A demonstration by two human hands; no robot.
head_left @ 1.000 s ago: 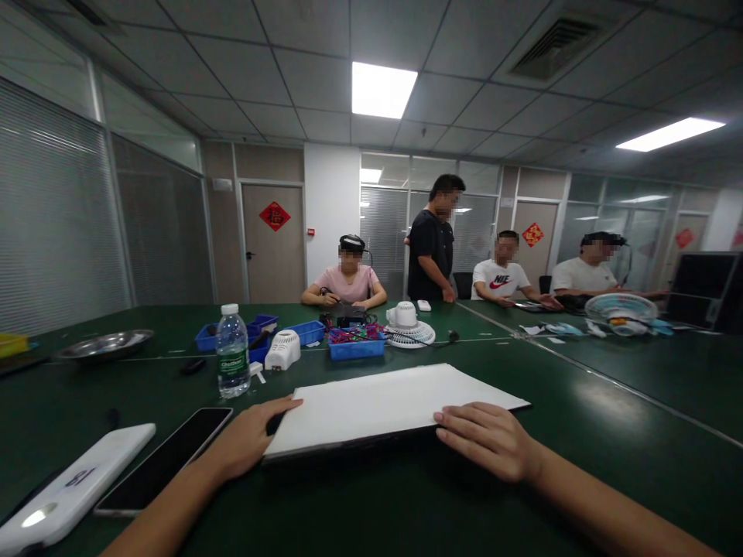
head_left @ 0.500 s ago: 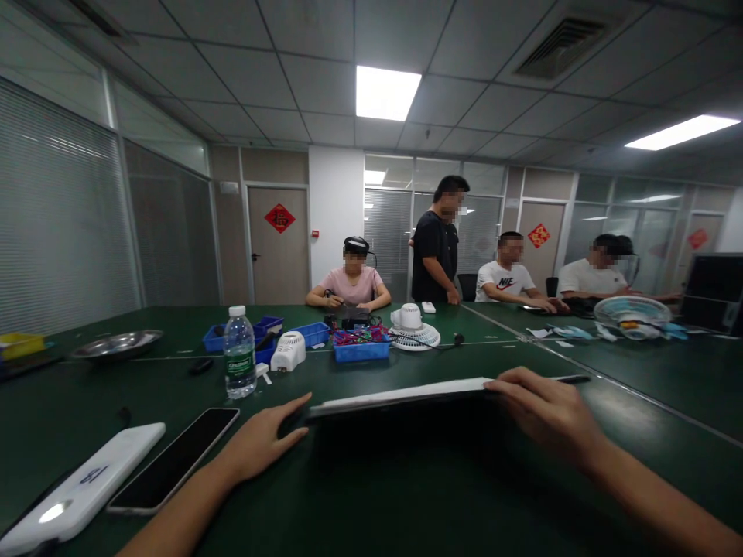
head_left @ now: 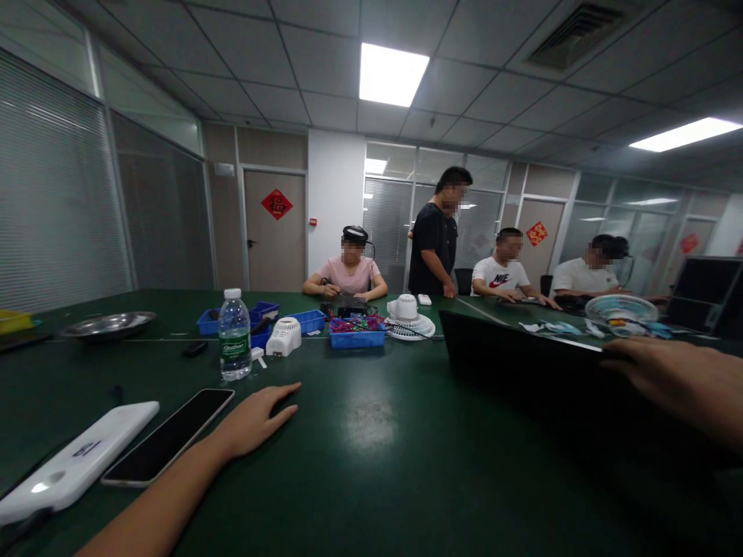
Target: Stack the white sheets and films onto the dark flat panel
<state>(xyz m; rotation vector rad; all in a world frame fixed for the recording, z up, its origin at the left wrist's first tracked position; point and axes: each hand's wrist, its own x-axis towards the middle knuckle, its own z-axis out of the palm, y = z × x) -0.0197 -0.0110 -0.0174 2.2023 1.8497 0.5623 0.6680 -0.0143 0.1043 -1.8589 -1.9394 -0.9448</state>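
My right hand (head_left: pixel 679 379) grips the upper edge of a thin, dark, flat panel (head_left: pixel 539 379) with a pale strip along its top. The panel is tilted, and its dark face is towards me; its exact kind cannot be made out. My left hand (head_left: pixel 261 418) rests at the green table (head_left: pixel 371 480) with thumb and fingers apart, holding nothing. Beside my left forearm lies a phone (head_left: pixel 171 437) with a black screen. Left of the phone is a white device (head_left: pixel 87 456) marked with a number, a dark cable at its end.
A water bottle (head_left: pixel 234 340) stands beyond my left hand. Behind it are a white fan motor housing (head_left: pixel 284 336), a blue tray (head_left: pixel 357 336) of coloured wires and a white fan part (head_left: pixel 410 325). A metal dish (head_left: pixel 107 326) sits far left. Several people are across the table.
The panel has swung from in front of me to the right, in my right hand. My left hand, which was at its left end, is now apart from it.
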